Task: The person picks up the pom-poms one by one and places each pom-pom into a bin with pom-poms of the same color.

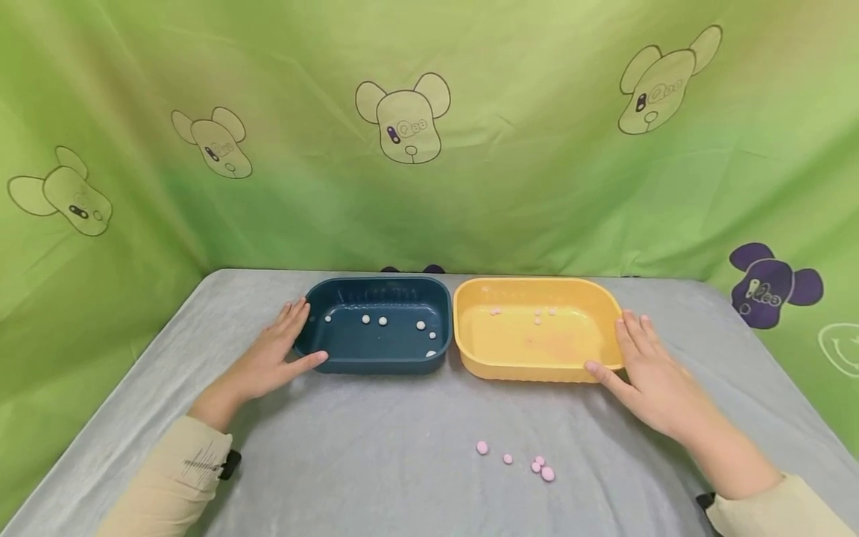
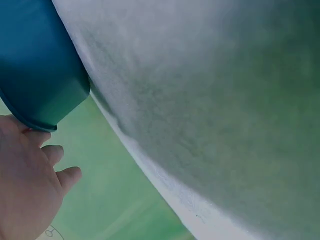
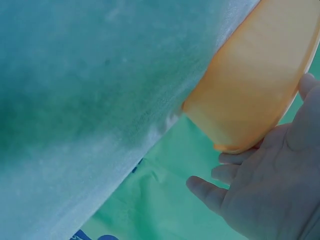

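My left hand (image 1: 271,358) rests against the left end of a dark blue tub (image 1: 376,366), fingers extended along its side and thumb at the front rim. Several small white balls (image 1: 382,321) lie on the tub's floor. To the right, a yellow tub (image 1: 530,371) has several small pink balls (image 1: 537,321) inside. My right hand (image 1: 654,380) touches that tub's right end, thumb on the front rim corner and fingers stretched along the outside. The wrist views show the outer walls of the blue tub (image 2: 45,65) and the yellow tub (image 3: 250,85) with fingers beside them.
Several loose pink balls (image 1: 508,459) lie on the grey cloth (image 1: 376,447) in front of the yellow tub. The two tubs stand side by side near the table's back edge. A green curtain (image 1: 510,201) with cartoon heads hangs behind and at both sides.
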The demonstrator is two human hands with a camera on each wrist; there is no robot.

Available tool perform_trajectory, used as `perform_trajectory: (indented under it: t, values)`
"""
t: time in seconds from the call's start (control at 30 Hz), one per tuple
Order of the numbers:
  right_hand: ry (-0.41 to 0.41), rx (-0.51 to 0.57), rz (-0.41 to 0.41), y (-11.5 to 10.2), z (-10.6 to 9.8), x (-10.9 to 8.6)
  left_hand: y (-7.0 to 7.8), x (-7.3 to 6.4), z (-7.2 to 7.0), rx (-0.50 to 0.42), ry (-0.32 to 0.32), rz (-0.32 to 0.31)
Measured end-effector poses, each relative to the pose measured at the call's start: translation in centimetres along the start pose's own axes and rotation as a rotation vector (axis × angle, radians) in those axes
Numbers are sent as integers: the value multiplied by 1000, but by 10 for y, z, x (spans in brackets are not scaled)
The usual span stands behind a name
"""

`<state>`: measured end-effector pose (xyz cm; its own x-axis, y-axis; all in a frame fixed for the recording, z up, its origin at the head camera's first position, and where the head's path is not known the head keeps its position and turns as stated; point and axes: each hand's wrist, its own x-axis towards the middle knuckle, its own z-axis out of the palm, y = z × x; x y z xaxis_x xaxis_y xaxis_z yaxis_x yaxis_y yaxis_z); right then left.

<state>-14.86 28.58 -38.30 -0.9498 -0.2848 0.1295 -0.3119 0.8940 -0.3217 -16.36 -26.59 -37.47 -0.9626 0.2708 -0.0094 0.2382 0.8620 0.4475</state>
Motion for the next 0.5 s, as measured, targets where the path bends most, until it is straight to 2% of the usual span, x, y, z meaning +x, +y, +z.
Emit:
perform_trajectory:
  t: [0.23, 0.5]
  values:
    - [-24, 43, 27, 1, -3, 3, 3, -6, -2, -14, -1, -4]
    - [-26, 56, 36, 1, -4, 3, 6, -18, -3, -56, 20, 32]
